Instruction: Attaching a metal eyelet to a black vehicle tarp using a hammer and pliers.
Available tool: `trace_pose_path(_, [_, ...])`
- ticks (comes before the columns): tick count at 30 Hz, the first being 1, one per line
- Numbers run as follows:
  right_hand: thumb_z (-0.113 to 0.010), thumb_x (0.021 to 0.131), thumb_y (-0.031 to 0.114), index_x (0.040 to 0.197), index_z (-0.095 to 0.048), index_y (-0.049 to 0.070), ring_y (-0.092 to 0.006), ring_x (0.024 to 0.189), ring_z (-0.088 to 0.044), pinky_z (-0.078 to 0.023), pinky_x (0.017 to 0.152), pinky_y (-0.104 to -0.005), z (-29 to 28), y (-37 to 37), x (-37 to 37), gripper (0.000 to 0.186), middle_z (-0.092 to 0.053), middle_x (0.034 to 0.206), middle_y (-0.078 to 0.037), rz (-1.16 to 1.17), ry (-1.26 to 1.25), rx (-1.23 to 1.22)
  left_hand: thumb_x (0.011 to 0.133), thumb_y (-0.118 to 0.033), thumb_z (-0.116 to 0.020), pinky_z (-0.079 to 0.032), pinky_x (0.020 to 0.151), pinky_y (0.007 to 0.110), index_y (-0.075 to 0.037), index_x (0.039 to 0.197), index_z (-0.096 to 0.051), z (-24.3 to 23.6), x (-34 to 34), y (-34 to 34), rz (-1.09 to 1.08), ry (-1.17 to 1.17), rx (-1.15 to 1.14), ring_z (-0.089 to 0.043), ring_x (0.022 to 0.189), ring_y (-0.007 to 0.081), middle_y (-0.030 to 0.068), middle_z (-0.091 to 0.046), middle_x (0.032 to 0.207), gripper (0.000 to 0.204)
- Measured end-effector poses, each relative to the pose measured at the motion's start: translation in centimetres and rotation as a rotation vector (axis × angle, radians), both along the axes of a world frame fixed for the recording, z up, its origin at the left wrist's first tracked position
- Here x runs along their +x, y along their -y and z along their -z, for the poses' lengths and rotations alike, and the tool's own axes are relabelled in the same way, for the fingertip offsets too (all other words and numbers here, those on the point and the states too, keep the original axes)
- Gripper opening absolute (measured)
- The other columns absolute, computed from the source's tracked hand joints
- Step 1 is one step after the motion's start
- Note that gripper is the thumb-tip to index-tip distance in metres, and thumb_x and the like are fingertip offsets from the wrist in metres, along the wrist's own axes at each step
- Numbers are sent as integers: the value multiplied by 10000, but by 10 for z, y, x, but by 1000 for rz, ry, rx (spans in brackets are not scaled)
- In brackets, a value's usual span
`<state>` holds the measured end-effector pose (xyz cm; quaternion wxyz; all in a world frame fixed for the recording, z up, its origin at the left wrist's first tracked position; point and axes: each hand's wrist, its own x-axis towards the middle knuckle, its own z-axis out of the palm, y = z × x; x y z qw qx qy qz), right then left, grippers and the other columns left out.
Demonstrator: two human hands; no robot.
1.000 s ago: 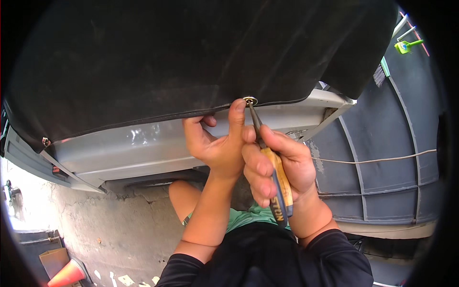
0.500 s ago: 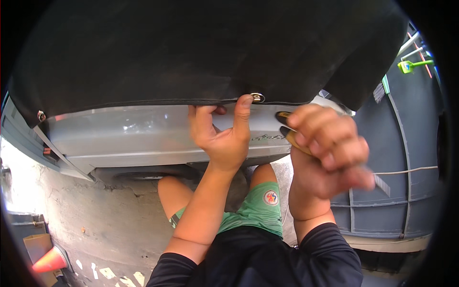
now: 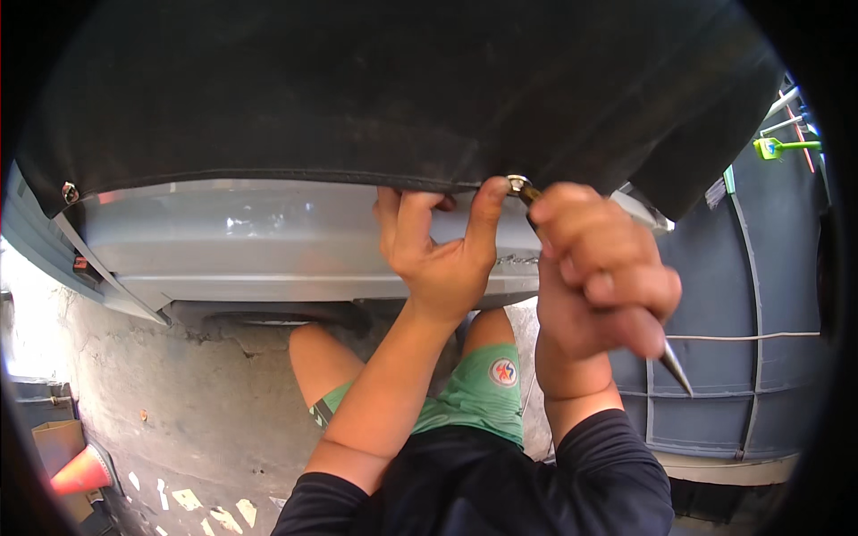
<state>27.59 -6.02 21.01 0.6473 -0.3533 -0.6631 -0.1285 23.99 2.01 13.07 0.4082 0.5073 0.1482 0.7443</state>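
A black cover [image 3: 357, 98] hangs over a silver vehicle panel [image 3: 295, 232]. Along its lower hem is a metal turn-button fastener [image 3: 516, 184]. My left hand [image 3: 447, 259] grips the hem just left of the fastener, thumb in front and some fingertips hidden behind the cover. My right hand [image 3: 608, 268] is closed round what looks like a pair of pliers [image 3: 677, 368]. Their pointed metal end sticks out below my fist, and the dark-and-yellow handle end is at the fastener. Whether both handles touch it, I cannot tell.
Another metal fastener [image 3: 71, 191] sits at the cover's left corner. A traffic cone [image 3: 85, 471] and a cardboard box [image 3: 58, 439] stand at lower left. Paint chips [image 3: 186, 500] dot the concrete. A grey panelled wall [image 3: 697, 295], a broom [image 3: 718, 189] and a green-handled tool [image 3: 769, 148] are at right.
My right hand has brought the plier handles up to the fastener, and they look closer together. The left hand keeps its grip beside the fastener. The view has shifted slightly.
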Motion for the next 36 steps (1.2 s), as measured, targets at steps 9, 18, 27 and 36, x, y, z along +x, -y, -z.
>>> trace_pose_path(9, [-373,1031,620,948,-478,87,-240,660,-571,-563,696,-482,7,12,12,550,-540,783,-73,0,-58,51,798,-124,-899,-386,675,316,-82,865,-635,-3,-1,5,49,13,-11,-502,713,178,25,-627,848,275])
trace_pose_path(18, [-390,1079,525,943,-476,74,-234,620,-549,-566,675,-474,15,-1,18,479,-542,766,-84,-1,-133,149,790,-94,-909,-410,735,316,-71,880,-601,1,-2,11,87,26,-40,-552,728,188,47,-670,827,322])
trace_pose_path(27, [-421,1123,327,983,-475,67,-222,662,-561,-552,687,-442,8,17,0,300,-542,769,-110,-66,-505,132,940,-73,-773,-448,728,210,-3,933,-642,-13,-28,9,297,-13,-140,-557,793,59,30,-683,902,149])
trace_pose_path(36, [-622,1046,249,1082,-571,-39,-171,593,-612,-537,604,-336,60,39,-35,294,-624,695,-107,2,-1152,-419,908,-157,-822,-468,673,233,25,870,-691,-26,-35,4,372,-77,-225,-596,696,72,44,-700,789,227])
